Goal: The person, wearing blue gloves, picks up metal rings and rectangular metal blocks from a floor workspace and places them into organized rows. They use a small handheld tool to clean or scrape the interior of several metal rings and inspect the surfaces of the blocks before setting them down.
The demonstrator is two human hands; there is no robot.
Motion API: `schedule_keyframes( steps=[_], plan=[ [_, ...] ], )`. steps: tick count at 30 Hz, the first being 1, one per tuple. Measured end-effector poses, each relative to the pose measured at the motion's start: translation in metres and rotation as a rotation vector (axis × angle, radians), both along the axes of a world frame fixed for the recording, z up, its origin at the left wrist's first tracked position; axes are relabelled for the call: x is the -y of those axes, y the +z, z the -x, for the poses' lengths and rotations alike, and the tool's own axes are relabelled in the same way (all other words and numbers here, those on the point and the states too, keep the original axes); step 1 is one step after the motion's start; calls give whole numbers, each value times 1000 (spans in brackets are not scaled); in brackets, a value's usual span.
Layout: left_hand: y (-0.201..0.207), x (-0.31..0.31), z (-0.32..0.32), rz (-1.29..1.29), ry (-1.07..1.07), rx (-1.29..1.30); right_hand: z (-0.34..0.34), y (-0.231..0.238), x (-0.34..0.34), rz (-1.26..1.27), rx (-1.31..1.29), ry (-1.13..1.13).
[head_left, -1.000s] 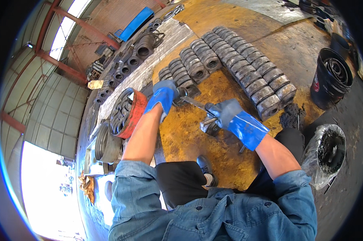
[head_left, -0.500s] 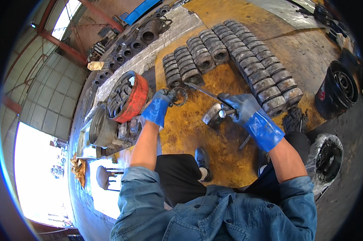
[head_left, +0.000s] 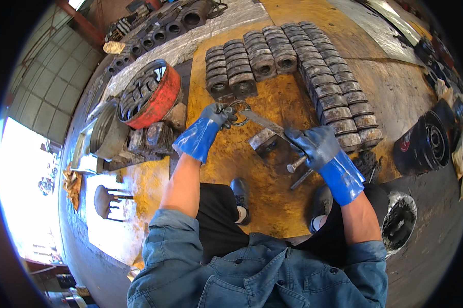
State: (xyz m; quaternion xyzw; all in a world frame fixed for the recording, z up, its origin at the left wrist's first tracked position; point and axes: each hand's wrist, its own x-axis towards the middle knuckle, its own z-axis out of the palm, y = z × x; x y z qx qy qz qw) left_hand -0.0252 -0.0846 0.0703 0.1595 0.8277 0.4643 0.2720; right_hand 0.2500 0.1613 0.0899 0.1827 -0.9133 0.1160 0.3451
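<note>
Gripping metal block [head_left: 264, 139], R hand [head_left: 313, 146].

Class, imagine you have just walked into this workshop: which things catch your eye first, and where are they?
First come the two blue-gloved hands at the centre: the left hand grips metal rings, while the right hand rests on a grey metal block over the yellow-stained floor. Beyond them lie long rows of grey cast metal parts. To the left sits a round red drum filled with dark metal pieces.
</note>
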Motion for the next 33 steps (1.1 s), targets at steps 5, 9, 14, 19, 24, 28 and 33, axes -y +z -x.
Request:
schedule_keyframes(
  steps=[5,9,14,19,24,28,33],
  plan=[
    [7,-4,-7,50,-76,-101,9,-6,-1,27,33,26],
    [4,-3,-1,8,-143,-83,9,-4,-1,12,58,14],
    [11,-7,-1,-9,-160,30,8,-4,4,58,77,-51],
    [18,-7,-16,-41,-160,-33,9,-3,0,41,52,-12],
    [9,-4,-11,3,-166,-78,7,-1,4,46,89,-57],
    [-7,2,1,32,-190,-198,10,-4,8,89,87,-59],
    [6,-1,-8,-85,-111,-4,8,-7,4,176,185,-89]
  ],
)
